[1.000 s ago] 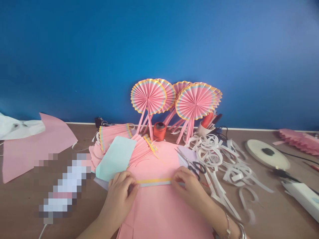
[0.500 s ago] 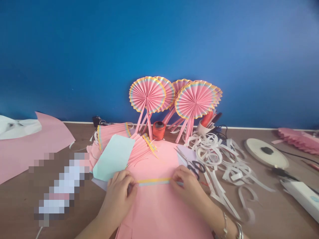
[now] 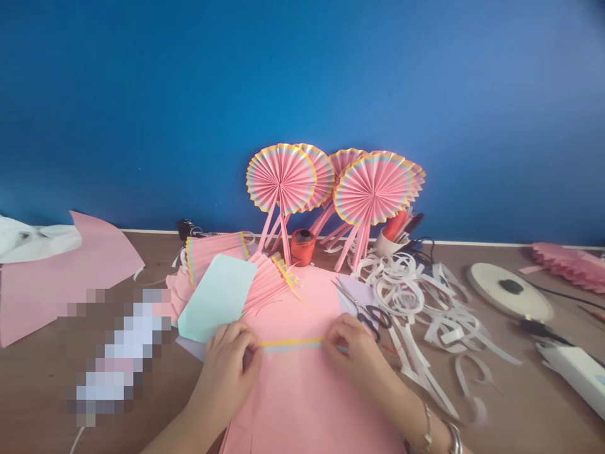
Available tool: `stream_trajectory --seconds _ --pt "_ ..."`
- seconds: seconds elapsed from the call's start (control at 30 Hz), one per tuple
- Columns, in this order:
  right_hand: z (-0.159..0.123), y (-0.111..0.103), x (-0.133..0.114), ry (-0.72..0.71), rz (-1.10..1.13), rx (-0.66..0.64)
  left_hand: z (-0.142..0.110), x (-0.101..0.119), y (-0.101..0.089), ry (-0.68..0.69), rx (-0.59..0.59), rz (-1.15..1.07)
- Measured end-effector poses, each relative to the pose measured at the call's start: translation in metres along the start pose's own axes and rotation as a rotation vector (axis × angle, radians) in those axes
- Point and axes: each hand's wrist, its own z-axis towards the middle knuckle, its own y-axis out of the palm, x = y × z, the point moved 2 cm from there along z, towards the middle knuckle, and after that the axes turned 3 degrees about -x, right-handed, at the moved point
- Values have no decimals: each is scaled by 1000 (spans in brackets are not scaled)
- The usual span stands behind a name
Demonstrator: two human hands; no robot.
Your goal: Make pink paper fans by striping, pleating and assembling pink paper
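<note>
A pink paper sheet (image 3: pixel 312 403) lies in front of me, its far edge trimmed with a yellow and a light-blue stripe (image 3: pixel 293 344). My left hand (image 3: pixel 229 359) pinches the left end of that striped edge between thumb and fingers. At the right end, my right hand (image 3: pixel 357 350) grips the same edge, fingers curled against the thumb. More pink paper (image 3: pixel 307 293) lies beyond the edge. Just past my right hand rest scissors (image 3: pixel 366 312) with dark handles, partly open. A pale mint sheet (image 3: pixel 217 296) lies beyond my left hand, over pleated pink paper (image 3: pixel 215 249).
Several round pink paper fans (image 3: pixel 281 180) lean against the blue wall, with a red spool of string (image 3: pixel 302 246) before them. White paper strips (image 3: pixel 401 284) are heaped at right, near a pen cup (image 3: pixel 390 243), a round white disc (image 3: pixel 510 293) and a white device (image 3: pixel 574 375).
The view has shifted very slightly. Both hands keep the same hold on the striped edge, and nothing on the table has visibly moved.
</note>
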Motion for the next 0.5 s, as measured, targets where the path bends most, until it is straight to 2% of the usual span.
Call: stream_trajectory --seconds 0.5 --pt "1 0 1 -8 23 9 2 0 1 2 -15 -2"
